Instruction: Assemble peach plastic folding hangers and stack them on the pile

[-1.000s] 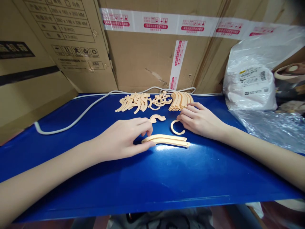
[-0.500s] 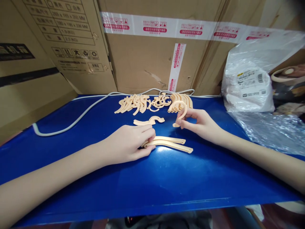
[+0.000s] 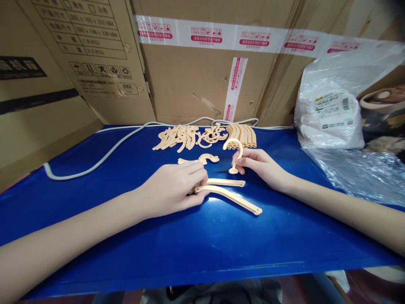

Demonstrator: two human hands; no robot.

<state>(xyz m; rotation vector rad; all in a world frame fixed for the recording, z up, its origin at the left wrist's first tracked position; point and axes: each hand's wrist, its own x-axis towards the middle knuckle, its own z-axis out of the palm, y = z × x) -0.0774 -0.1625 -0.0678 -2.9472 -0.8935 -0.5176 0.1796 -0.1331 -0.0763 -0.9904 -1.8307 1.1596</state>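
Between the thumb and fingers of my left hand [image 3: 180, 188] are the inner ends of two cream plastic hanger arms [image 3: 232, 199], which spread apart toward the right. Their joined ends are partly hidden by the fingers. My right hand [image 3: 259, 164] pinches a cream hanger hook [image 3: 241, 148] by its stem, the curve up and the round flat base down, just above the table. Beyond my left hand lie two small curved pieces [image 3: 209, 158], partly covered by it.
At the back of the blue table [image 3: 202, 249] lie a pile of loose curved pieces [image 3: 180, 137], a heap of hooks [image 3: 213, 134] and a neat stack of arms [image 3: 245, 133]. Cardboard boxes [image 3: 196, 84] stand behind, with a white cable [image 3: 110, 154] at left and a plastic bag [image 3: 329, 114] at right.
The two arms have spread wider, the nearer one swinging toward me. My right hand has turned the hook upright and moved it slightly left and nearer.
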